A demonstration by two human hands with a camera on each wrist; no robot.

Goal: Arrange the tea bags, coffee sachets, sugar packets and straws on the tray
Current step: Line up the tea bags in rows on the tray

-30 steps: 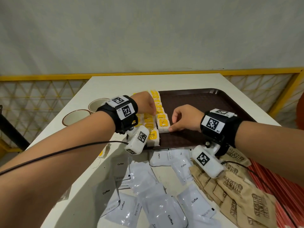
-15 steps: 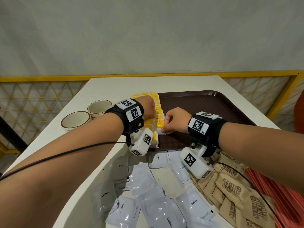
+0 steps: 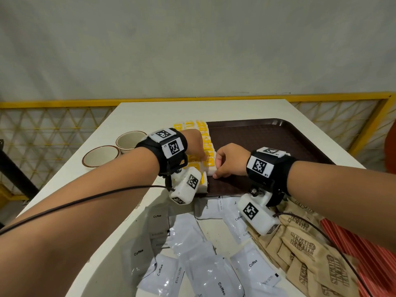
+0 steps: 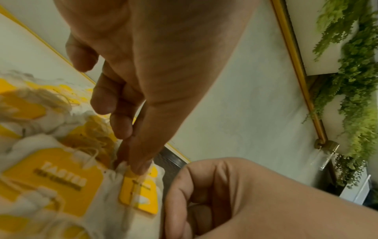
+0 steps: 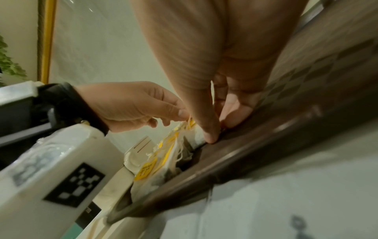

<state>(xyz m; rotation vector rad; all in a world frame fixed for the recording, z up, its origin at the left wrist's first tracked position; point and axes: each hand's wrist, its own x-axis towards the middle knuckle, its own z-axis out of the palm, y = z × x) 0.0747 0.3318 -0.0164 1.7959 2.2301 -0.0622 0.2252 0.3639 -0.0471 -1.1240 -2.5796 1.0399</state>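
Lining up tea bags along the left edge of the tray is the only part under way. The left hand pinches one bag's top; the right hand, fingers curled, presses its edge. Coffee sachets, sugar packets and red straws wait on the counter.

matt textured brown plastic tray, glossy white coffee sachets, brown paper sugar packets.
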